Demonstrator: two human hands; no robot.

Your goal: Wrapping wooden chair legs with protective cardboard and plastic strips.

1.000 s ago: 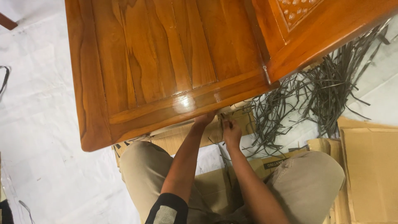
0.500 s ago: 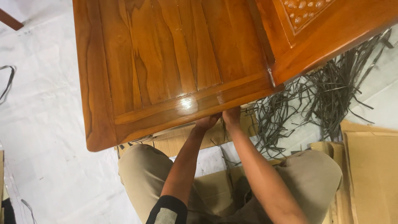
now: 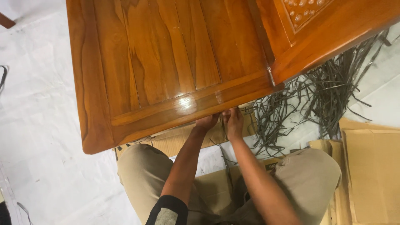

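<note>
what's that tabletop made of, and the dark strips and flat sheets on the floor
Tabletop: solid-looking wood, glossy varnish; visible grain and a bright glare spot. Dark strips: probably plastic strapping, thin, flat, tangled. Flat sheets: brown cardboard, matte with folded edges.

This looks like a furniture workshop or packing area. A glossy varnished wooden furniture top of plank panels fills the twelve o'clock half of the view, with a carved wooden panel at one o'clock. The floor at nine o'clock is covered in white sheeting. A heap of dark cut strapping strips lies at two to three o'clock, and flattened brown cardboard sheets are spread at four o'clock and under the seated person's knees.
</note>
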